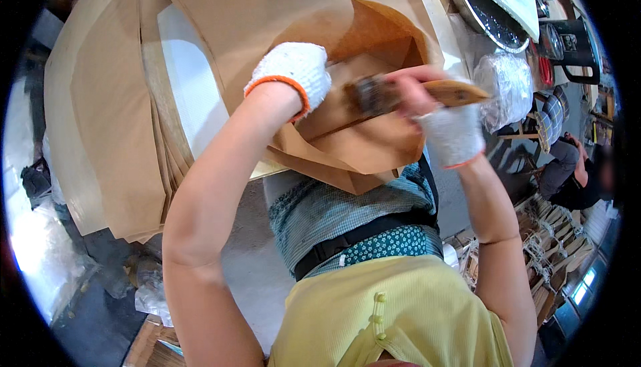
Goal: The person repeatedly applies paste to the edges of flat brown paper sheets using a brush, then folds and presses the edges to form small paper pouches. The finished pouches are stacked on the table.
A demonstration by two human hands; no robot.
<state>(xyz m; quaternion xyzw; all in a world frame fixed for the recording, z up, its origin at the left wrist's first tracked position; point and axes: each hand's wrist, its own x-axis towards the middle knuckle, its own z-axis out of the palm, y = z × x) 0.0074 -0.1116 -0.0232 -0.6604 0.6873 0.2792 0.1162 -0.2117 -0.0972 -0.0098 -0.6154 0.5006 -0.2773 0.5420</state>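
Observation:
My right hand (437,110), in a white knit glove with bare fingertips, grips a flat brush with a wooden handle (457,92). The brush's dark bristle end (370,95) is blurred and points left over the brown paper (394,143). This sheet curls up at the far side, showing a darker, damp-looking face, and its near edge hangs over the table edge by my lap. My left hand (292,73), in a white glove with an orange cuff, rests curled on the sheet's left part. Its fingertips are hidden from view.
Stacked brown paper sheets (110,113) lie at the left, beside a white strip (190,80). At the far right are a metal basin (491,17) of dark liquid, a plastic-wrapped bundle (504,90) and a black jug (577,50). A person (574,170) sits beyond, near bundled wooden sticks (557,250).

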